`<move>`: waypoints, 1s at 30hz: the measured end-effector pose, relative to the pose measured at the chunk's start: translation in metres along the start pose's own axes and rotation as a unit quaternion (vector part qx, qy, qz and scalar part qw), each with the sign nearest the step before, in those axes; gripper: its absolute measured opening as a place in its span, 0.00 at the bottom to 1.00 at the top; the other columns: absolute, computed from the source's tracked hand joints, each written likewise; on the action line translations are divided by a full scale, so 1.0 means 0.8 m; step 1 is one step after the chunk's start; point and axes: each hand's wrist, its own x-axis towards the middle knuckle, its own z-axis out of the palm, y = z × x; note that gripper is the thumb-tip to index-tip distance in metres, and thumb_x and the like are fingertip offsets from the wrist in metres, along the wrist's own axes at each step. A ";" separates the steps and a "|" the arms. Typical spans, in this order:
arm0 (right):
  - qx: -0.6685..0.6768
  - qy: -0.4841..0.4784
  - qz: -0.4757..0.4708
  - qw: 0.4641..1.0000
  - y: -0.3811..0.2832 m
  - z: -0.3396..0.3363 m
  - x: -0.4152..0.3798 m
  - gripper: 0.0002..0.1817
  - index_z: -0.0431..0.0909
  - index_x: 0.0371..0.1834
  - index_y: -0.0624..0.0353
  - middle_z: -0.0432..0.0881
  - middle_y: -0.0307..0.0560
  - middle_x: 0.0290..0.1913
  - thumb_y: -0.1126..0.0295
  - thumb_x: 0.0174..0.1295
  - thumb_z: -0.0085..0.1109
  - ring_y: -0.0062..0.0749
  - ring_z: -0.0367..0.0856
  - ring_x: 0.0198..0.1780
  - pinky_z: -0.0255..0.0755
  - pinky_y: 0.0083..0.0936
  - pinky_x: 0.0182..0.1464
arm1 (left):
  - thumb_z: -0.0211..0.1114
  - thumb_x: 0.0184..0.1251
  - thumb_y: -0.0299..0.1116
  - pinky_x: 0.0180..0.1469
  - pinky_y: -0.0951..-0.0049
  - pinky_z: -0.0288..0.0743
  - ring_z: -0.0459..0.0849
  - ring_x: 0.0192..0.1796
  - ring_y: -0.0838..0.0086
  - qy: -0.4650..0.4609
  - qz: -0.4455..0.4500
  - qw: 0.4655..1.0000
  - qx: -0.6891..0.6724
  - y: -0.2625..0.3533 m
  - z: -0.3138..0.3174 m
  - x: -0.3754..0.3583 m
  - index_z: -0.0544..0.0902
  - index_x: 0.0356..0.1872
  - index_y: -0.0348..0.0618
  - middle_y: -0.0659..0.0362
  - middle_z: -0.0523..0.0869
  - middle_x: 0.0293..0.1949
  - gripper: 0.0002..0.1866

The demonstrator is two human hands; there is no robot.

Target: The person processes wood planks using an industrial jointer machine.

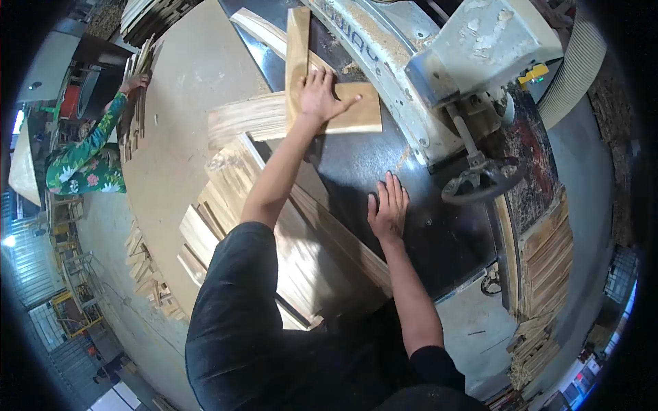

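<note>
My left hand (320, 99) lies spread, palm down, over a corner formed by two wooden pieces. One, a long narrow board (297, 48), runs away from me; the other, a wider short board (367, 113), reaches right toward the machine's fence. A further light plank (243, 120) extends left from this corner, and a curved wooden strip (264, 31) lies behind it. On the dark metal machine table (445, 233), my right hand (389, 207) rests flat with nothing in it.
A machine housing with a fence (377, 65) and a handwheel (483, 179) stands right. Stacked boards (308, 246) lie close in front of me. Left is a large brown panel surface (185, 89), with a person in a floral sleeve (96, 154) touching wooden strips at its edge.
</note>
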 end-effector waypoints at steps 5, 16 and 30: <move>0.011 0.013 0.001 1.000 -0.004 -0.003 0.002 0.23 0.71 0.63 0.60 0.61 0.60 0.75 0.62 0.68 0.52 0.55 0.60 0.74 0.53 0.53 0.72 | 0.50 0.49 0.84 0.78 0.50 0.43 0.57 0.77 0.54 0.036 0.005 0.995 -0.089 0.045 -0.007 -0.087 0.64 0.72 0.33 0.44 0.62 0.74 0.63; 0.086 0.018 -0.051 0.995 0.008 -0.028 -0.080 0.29 0.60 0.68 0.65 0.66 0.62 0.71 0.67 0.67 0.56 0.52 0.64 0.72 0.54 0.50 0.72 | 0.46 0.61 0.77 0.76 0.49 0.44 0.61 0.75 0.52 0.071 0.007 0.977 -0.201 0.173 0.016 -0.249 0.69 0.70 0.39 0.45 0.64 0.74 0.51; 0.274 -0.117 0.054 0.953 0.190 -0.171 -0.245 0.13 0.82 0.43 0.65 0.82 0.58 0.43 0.65 0.66 0.60 0.56 0.81 0.45 0.75 0.41 0.47 | 0.68 0.62 0.47 0.54 0.44 0.66 0.73 0.58 0.50 0.195 -0.184 0.892 -0.365 0.389 0.012 -0.398 0.82 0.52 0.45 0.45 0.77 0.57 0.22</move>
